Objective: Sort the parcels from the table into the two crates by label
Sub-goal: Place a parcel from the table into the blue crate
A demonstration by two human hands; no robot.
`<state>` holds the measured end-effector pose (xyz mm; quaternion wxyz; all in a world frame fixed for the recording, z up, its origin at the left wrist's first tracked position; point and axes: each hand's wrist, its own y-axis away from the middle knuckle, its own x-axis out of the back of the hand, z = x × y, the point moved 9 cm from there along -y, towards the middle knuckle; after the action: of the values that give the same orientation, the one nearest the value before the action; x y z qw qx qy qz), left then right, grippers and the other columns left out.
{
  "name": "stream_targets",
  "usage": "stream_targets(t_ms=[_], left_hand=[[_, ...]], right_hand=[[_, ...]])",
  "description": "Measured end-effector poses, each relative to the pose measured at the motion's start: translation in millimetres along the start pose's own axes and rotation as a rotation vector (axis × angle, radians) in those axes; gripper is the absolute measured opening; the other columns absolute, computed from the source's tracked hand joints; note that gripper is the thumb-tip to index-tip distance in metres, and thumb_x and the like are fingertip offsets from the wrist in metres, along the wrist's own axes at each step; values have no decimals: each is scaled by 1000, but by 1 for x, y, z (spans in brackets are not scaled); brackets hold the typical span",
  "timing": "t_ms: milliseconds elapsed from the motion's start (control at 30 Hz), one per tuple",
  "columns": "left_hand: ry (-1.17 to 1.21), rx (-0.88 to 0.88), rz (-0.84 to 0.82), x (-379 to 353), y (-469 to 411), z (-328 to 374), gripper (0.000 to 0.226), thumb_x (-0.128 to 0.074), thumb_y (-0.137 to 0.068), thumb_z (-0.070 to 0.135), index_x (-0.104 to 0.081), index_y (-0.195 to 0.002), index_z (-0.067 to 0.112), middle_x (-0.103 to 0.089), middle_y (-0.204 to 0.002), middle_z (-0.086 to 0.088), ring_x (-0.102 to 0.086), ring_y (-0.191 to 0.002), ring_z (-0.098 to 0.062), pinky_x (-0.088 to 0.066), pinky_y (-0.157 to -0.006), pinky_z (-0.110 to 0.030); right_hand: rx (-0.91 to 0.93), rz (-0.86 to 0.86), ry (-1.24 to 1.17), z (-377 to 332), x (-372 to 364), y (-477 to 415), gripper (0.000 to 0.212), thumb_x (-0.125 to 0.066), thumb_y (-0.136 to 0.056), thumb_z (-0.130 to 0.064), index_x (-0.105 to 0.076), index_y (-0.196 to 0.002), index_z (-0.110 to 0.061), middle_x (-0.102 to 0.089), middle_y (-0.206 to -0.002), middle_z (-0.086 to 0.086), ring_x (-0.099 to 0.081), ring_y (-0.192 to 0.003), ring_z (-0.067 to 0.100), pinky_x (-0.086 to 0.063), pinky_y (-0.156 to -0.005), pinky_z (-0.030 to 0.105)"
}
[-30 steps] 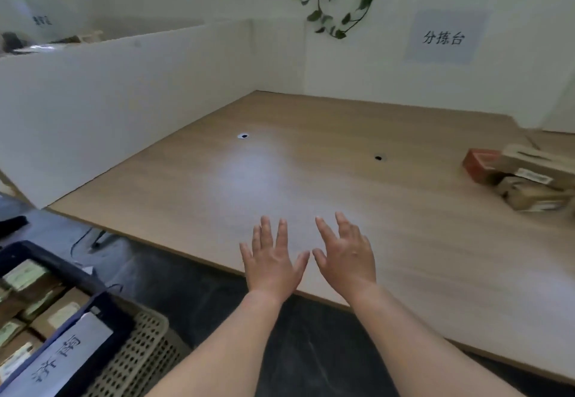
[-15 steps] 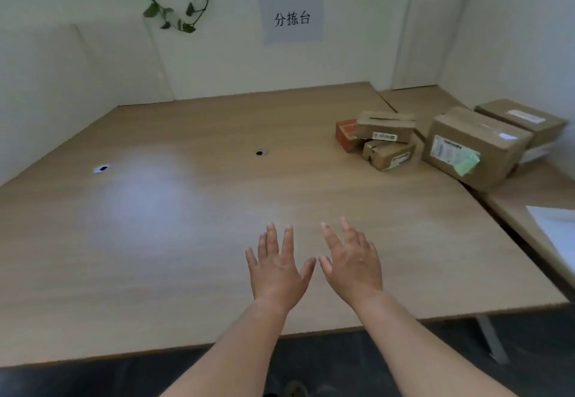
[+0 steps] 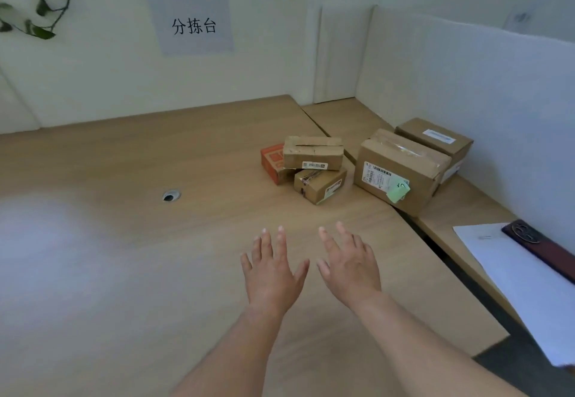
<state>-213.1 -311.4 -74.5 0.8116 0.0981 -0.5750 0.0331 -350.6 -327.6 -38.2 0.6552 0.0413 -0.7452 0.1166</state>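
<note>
Several cardboard parcels lie at the right rear of the wooden table [image 3: 124, 272]. A taped brown parcel [image 3: 312, 153] rests on a red-orange box [image 3: 273, 163] and a smaller brown box [image 3: 320, 185]. Right of them stands a large brown parcel [image 3: 399, 171] with a barcode label and a green note, and behind it a flat brown box [image 3: 434, 138]. My left hand [image 3: 272, 272] and my right hand [image 3: 350, 264] hover side by side over the table, fingers spread, holding nothing, well short of the parcels. No crate is in view.
White partition walls enclose the table at the back and right. A grommet hole [image 3: 171, 196] sits in the tabletop at left. A white sheet [image 3: 522, 287] and a dark red flat object [image 3: 541, 245] lie on the side desk at right.
The view has swung right: the crate at the lower left has left the frame and the parcels now sit closer and more central. Both hands stay spread and empty.
</note>
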Motion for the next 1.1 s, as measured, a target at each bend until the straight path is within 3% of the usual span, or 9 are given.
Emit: stream_targets(t_ms=[67,167,433,633,867,1100], left_hand=[[9,-21,0,2,-23,8,78,-26,-94,64,12,-152,28,10,-162,-5,8,-149,-21,-1,-120,-47],[30,-68,2,1,-53,27,79,-28,-94,64,11,-152,28,9,-162,-5,7,-149,-21,-2,-119,-46],[14,-157,-9,-9,-100,77,79,-27,-95,64,9,-153,26,6,-162,-5,5,-149,-22,-3,-120,-45],[34,-158,-21,-9,-122,119,76,-30,-96,61,3,-154,24,-2,-163,-3,0,-149,-20,-4,-121,-42],[105,-150,-42,-17,-140,205,76,-33,-96,59,-5,-155,20,-10,-162,-2,-8,-149,-18,-10,-121,-38],[358,-46,-122,-38,-168,284,81,-42,-94,59,-5,-154,20,-25,-158,0,-26,-143,-21,-29,-114,-39]], right_hand=[[-24,-12,38,8,2,-17,65,-57,-90,-40,-33,-148,-23,-34,-151,16,-43,-130,30,-37,-103,42],[-69,-17,74,27,0,-39,68,-80,-70,-38,-58,-131,-17,-57,-129,20,-62,-107,32,-52,-84,42],[-158,52,106,106,25,-90,58,-54,-93,-39,-39,-145,-18,-36,-148,18,-37,-134,33,-35,-105,46],[-221,84,142,189,52,-128,56,-44,-97,-41,-30,-148,-23,-24,-154,12,-29,-137,27,-26,-109,40],[-263,64,38,289,63,-163,47,-41,-98,-34,-36,-143,-22,-30,-149,10,-29,-135,27,-30,-106,40],[-178,-117,-125,340,44,-205,47,-33,-101,-32,-32,-146,-21,-39,-144,9,-33,-129,30,-34,-101,41]])
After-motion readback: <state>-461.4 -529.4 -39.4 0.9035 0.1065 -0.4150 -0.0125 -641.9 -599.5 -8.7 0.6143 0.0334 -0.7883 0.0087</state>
